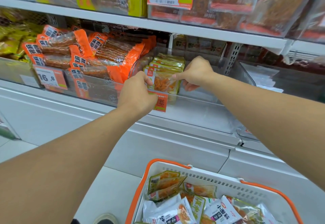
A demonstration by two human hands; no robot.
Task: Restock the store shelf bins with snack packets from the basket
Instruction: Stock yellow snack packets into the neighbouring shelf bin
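A green-edged snack packet (164,83) is held upright between the two hands at the front of a row of like packets (168,62) standing in the clear shelf bin (202,99). Its left edge is pinched by the left hand (136,92), its right edge by the right hand (195,73); the hands are apart. To the right of the right hand the bin floor is bare. Below the forearms, more packets are seen in the white basket (207,176). If released carelessly, the front packet could probably tip forward, since nothing braces it there
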